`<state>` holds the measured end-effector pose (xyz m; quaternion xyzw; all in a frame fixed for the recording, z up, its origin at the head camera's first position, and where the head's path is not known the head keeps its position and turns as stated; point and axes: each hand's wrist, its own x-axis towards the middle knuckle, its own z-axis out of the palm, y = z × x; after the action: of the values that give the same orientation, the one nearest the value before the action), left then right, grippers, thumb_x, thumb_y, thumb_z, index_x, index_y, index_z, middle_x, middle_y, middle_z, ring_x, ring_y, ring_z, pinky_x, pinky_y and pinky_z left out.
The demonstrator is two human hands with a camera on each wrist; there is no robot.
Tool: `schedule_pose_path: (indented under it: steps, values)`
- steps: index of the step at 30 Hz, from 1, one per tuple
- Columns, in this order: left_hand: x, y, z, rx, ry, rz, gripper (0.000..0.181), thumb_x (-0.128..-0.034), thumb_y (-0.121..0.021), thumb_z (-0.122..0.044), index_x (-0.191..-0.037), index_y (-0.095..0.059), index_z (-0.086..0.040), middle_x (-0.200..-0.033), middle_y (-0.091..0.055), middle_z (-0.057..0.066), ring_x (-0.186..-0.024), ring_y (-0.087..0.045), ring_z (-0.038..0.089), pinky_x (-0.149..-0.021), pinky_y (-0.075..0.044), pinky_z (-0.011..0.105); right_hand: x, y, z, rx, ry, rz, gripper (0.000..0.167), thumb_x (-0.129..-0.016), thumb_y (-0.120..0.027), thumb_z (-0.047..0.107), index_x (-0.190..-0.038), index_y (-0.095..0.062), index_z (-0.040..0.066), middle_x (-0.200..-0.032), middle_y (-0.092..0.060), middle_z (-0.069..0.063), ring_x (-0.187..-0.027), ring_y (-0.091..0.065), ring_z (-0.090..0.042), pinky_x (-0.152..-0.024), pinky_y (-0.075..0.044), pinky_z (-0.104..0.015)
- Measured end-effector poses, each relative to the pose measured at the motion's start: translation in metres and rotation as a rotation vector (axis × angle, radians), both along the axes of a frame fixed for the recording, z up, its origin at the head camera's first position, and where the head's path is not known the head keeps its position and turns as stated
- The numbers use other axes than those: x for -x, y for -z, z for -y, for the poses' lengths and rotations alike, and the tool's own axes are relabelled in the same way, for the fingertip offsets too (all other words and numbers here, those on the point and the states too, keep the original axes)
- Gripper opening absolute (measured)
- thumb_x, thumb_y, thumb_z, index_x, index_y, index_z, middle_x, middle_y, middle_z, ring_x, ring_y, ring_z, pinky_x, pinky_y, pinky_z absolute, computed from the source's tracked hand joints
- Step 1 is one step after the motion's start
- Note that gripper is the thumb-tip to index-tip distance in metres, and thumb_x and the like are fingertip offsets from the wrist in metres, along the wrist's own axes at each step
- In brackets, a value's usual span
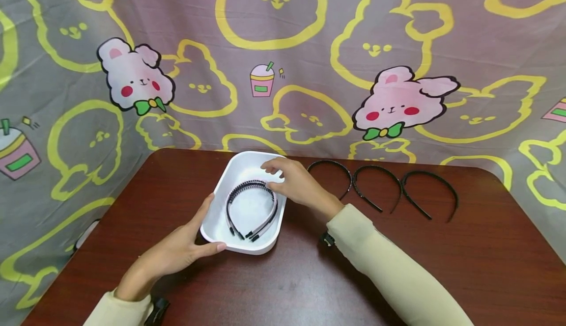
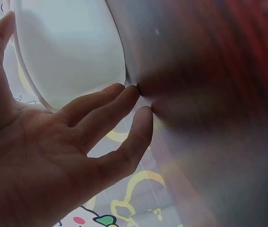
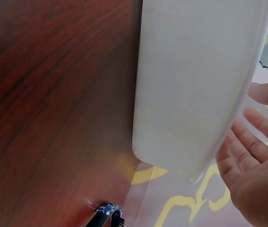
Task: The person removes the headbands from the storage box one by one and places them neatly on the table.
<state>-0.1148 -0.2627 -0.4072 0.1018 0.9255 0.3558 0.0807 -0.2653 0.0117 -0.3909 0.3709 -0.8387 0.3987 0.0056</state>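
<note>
A white plastic box (image 1: 261, 248) stands on the table, holding a few toothed headbands (image 1: 230, 213), dark and pale pinkish, with black tips. My left hand (image 1: 181, 245) holds the box at its near left corner, thumb at the front and fingers along the left side. In the left wrist view, those fingers (image 2: 100, 113) lie against the box wall, some tips down at the tabletop. My right hand (image 1: 294, 181) reaches over the right rim above the headbands. Its fingers (image 3: 247, 146) are loosely bent, with a gap between them and the thumb.
Three black headbands lie in a row at the back right: a left one (image 1: 329, 161), a middle one (image 1: 368, 203) and a right one (image 1: 417, 207). The brown wooden table (image 1: 353, 286) backs onto a patterned curtain (image 1: 305, 70).
</note>
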Motion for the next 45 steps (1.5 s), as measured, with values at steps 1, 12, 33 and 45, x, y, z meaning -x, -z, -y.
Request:
schedule_pose_path:
  steps: [1, 12, 33, 45]
  values:
    - [0.000, 0.000, 0.000, 0.000, -0.002, 0.000, 0.115, -0.0908, -0.080, -0.047, -0.170, -0.002, -0.019, -0.166, -0.034, 0.026, -0.136, -0.055, 0.040, -0.108, -0.042, 0.061, 0.002, 0.001, 0.001, -0.003, -0.008, -0.001, 0.038, -0.090, -0.077, 0.001, -0.127, -0.069, -0.003, -0.117, -0.073, -0.021, -0.109, -0.067, -0.032, -0.095, -0.055, -0.049]
    - [0.000, 0.001, 0.000, -0.003, 0.004, -0.010, 0.114, -0.0911, -0.081, -0.044, -0.170, -0.003, -0.015, -0.168, -0.032, 0.026, -0.138, -0.053, 0.042, -0.109, -0.041, 0.062, 0.015, 0.008, 0.014, -0.038, -0.075, 0.001, 0.037, -0.089, -0.075, -0.001, -0.126, -0.070, -0.004, -0.115, -0.075, -0.020, -0.105, -0.070, -0.031, -0.091, -0.057, -0.041]
    - [0.001, 0.001, 0.000, -0.001, 0.002, 0.020, 0.116, -0.0909, -0.080, -0.046, -0.170, -0.001, -0.017, -0.168, -0.031, 0.025, -0.136, -0.055, 0.040, -0.108, -0.042, 0.061, 0.028, 0.012, 0.027, -0.152, -0.043, -0.024, 0.036, -0.088, -0.074, -0.001, -0.124, -0.072, -0.003, -0.109, -0.076, -0.018, -0.102, -0.070, -0.028, -0.093, -0.054, -0.038]
    - [0.002, 0.001, 0.000, -0.012, 0.004, 0.017, 0.116, -0.0910, -0.081, -0.045, -0.170, -0.001, -0.016, -0.167, -0.032, 0.026, -0.137, -0.054, 0.040, -0.109, -0.041, 0.061, 0.029, 0.017, 0.031, -0.264, -0.004, -0.103, 0.037, -0.087, -0.081, 0.006, -0.123, -0.074, 0.007, -0.102, -0.077, -0.007, -0.100, -0.070, -0.021, -0.089, -0.054, -0.034]
